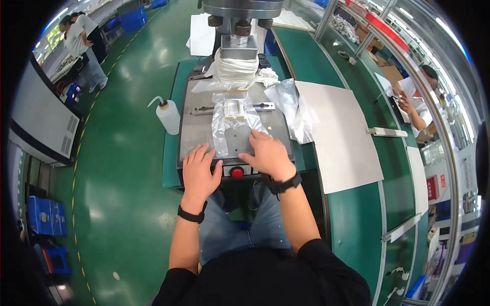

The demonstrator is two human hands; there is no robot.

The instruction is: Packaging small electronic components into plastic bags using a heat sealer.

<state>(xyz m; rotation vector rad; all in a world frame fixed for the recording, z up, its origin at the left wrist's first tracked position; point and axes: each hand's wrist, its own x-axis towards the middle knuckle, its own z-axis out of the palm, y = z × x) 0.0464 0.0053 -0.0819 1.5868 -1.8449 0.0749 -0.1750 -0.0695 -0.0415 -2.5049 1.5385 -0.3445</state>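
Observation:
Both of my hands rest at the front of a bench press's flat metal base (196, 130). My left hand (200, 172) lies over the front left edge, fingers stretched out, holding nothing. My right hand (270, 155) is spread over the right front part, fingertips beside a clear plastic sheet (219, 135); nothing shows in its grasp. Between the hands, a red push button (237, 172) sits on the front panel. Farther back on the plastic stands a small pale block-like fixture (235, 108). Above it is the metal press head (239, 47), with white cloth (232, 69) bundled behind the fixture.
A white wash bottle (168, 117) with a bent spout stands left of the base. To the right lie a crumpled plastic bag (301, 120) and a large grey-beige sheet (339, 137) on the green bench. Another person (416, 99) sits at the far right; two people stand far left.

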